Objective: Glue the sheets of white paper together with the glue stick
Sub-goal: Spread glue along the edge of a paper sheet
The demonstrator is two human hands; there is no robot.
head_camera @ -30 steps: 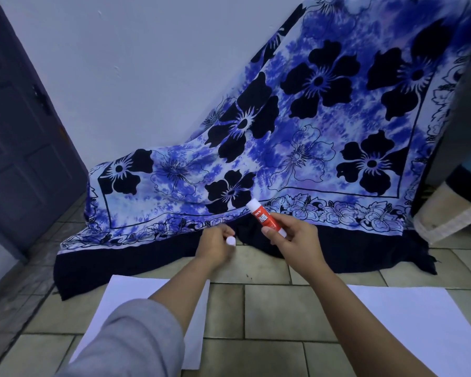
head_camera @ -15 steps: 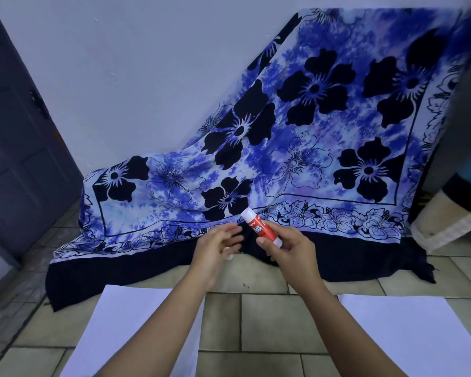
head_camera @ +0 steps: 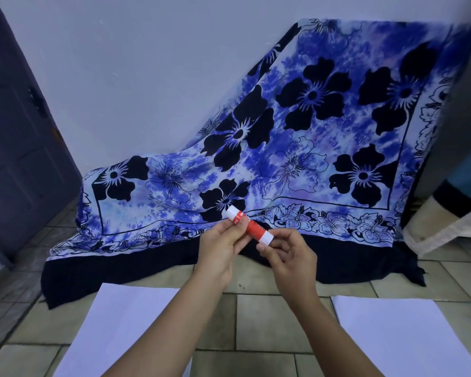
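Observation:
A red glue stick (head_camera: 252,225) with white ends is held slantwise in the air in front of the patterned cloth. My left hand (head_camera: 219,248) pinches its upper part, just below the white top end. My right hand (head_camera: 287,255) pinches the lower white end between thumb and fingertips. Two sheets of white paper lie flat on the tiled floor. One sheet (head_camera: 120,330) lies under my left forearm, the other sheet (head_camera: 408,341) to the right of my right forearm. The sheets lie apart, with bare tiles between them.
A blue and black flowered cloth (head_camera: 297,159) hangs from the wall down onto the tiled floor (head_camera: 256,319) just beyond my hands. A dark door (head_camera: 17,131) stands at the left. Rolled or folded fabric (head_camera: 446,227) sits at the right edge.
My left hand rose from beside the stick and now pinches it; the small white piece it held a second ago is out of sight. The stick tilted flatter in my right hand.

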